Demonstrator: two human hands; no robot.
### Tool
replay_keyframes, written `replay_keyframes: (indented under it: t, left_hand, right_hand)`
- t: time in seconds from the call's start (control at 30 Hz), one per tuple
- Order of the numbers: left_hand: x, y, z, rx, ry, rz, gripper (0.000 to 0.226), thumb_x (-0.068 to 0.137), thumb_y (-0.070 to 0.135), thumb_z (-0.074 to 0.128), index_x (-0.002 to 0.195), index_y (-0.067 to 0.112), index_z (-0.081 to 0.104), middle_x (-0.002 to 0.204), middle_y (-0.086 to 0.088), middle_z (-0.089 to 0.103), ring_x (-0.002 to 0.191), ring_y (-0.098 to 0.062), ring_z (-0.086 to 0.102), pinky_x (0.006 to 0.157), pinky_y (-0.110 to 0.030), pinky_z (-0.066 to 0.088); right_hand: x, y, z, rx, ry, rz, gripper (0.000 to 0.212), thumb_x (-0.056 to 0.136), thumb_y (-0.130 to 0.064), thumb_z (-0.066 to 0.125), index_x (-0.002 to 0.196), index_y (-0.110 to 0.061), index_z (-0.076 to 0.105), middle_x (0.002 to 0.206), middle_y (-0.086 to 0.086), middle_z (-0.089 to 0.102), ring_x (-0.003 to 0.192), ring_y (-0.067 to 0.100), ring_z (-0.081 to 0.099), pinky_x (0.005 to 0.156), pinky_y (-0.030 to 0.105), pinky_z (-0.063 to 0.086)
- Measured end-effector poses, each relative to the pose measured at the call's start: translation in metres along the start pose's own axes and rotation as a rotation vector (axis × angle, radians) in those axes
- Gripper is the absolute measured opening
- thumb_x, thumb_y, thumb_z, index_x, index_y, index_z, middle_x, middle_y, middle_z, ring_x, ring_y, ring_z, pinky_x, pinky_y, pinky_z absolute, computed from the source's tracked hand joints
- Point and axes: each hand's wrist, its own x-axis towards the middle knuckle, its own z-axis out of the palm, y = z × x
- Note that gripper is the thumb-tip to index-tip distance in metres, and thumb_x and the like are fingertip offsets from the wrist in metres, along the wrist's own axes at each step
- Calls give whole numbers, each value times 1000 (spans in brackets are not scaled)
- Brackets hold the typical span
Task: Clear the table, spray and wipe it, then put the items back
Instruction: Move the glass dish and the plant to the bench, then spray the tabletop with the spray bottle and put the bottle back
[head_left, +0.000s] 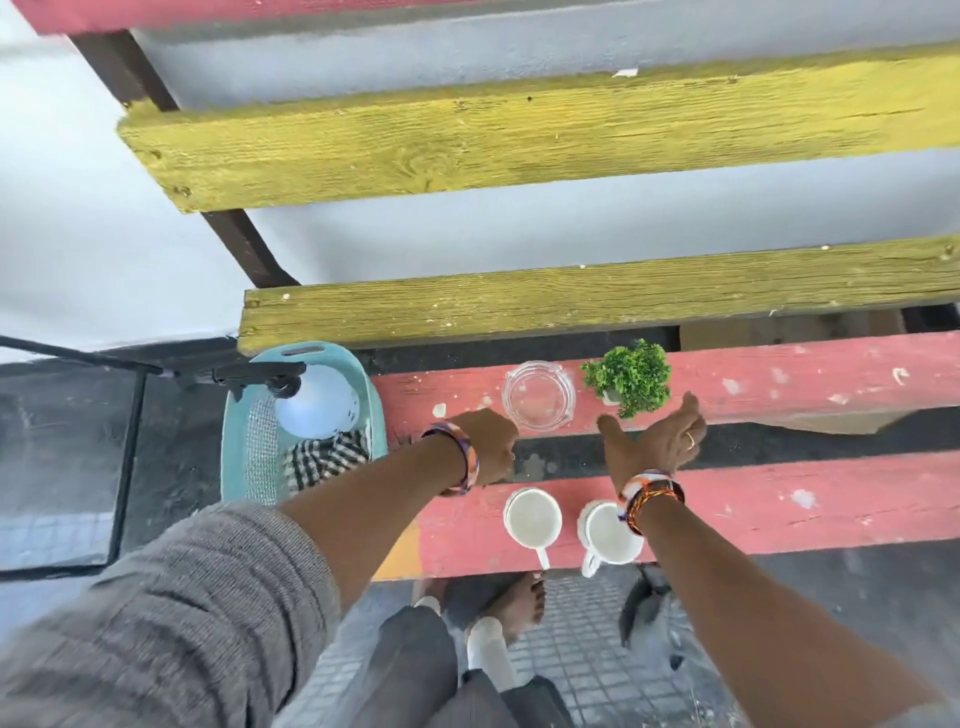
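A clear glass ashtray (538, 395) and a small green potted plant (629, 376) stand on the far pink plank of the table (779, 379). Two white mugs (532, 519) (608, 532) stand on the near plank. My left hand (491, 444) hovers just left of and below the ashtray, fingers curled, holding nothing that I can see. My right hand (657, 439) is spread open just below the plant, apart from it. A teal basket (244, 447) left of the table holds a white spray bottle (317, 402) and a checked cloth (324, 457).
Yellow wooden slats (519, 140) run across behind the table against a white wall. A dark gap separates the two pink planks. Below the near edge are a tiled floor, my legs and feet (519, 603). A black frame (124, 467) stands at the left.
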Motion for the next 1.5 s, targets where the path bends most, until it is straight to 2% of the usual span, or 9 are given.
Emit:
replay_keyframes:
  t: [0.17,0.3,0.5,0.6,0.83,0.9,1.03,1.33,1.5]
  left_hand:
    - [-32,-29,0,-22,-35,-24,31,95,24,40,74,4,51,70,-9,51,75,-24,48,77,-34,46]
    - [-74,-72,-7,-282,-35,-131,30,93,18,41,68,7,51,63,-7,51,55,-18,47,56,-24,40]
    - [-119,-164,-12,-514,69,-295,34,91,17,44,58,9,45,53,-4,46,44,-15,41,41,-19,36]
    - [-131,-210,-9,-585,142,-350,36,91,14,44,55,10,41,53,-6,43,44,-17,38,36,-15,32]
    - [-150,-282,-2,-645,161,-319,34,92,13,44,58,9,44,52,-5,44,38,-15,38,35,-16,31]
    - [-153,-298,-1,-645,158,-292,34,92,14,45,59,11,44,53,-4,45,36,-13,38,33,-15,31]
    - [-156,-320,-4,-649,160,-263,27,93,15,43,68,8,49,58,-3,48,45,-15,40,38,-18,33]
    - [-153,-351,-1,-574,97,-227,23,93,19,44,89,3,61,78,-12,59,51,-17,46,44,-19,35]
    - [-149,-364,7,-552,99,-197,27,93,18,43,96,-2,62,80,-13,61,62,-24,51,47,-22,39]
  right_hand:
    - [-29,-20,22,-28,-75,-46,92,80,-16,66,149,-9,6,156,15,6,142,41,8,116,51,15]
    - [-61,-46,48,-42,-151,-160,90,79,-15,64,148,-6,7,156,18,6,146,32,4,117,41,5]
    - [-127,-85,94,23,-334,-420,89,66,-29,52,146,-6,21,146,14,33,135,30,32,110,43,29]
    - [-154,-99,120,66,-401,-499,86,71,-22,64,145,-7,23,139,11,41,125,25,43,103,37,38]
    - [-198,-122,186,128,-625,-296,98,78,-10,73,150,-15,6,155,2,21,141,20,26,111,31,25]
    - [-201,-128,204,146,-659,-263,77,81,-16,71,145,-16,27,148,2,36,136,19,34,112,33,27]
    - [-200,-133,224,183,-474,-257,25,86,-19,65,109,-9,63,107,5,63,106,22,57,90,34,44]
    - [-219,-132,249,251,-213,-202,19,73,-23,78,88,-17,69,82,-2,65,78,15,57,64,20,40]
    - [-225,-127,269,333,-203,-249,36,69,-14,81,88,0,54,68,0,57,60,5,53,58,21,38]
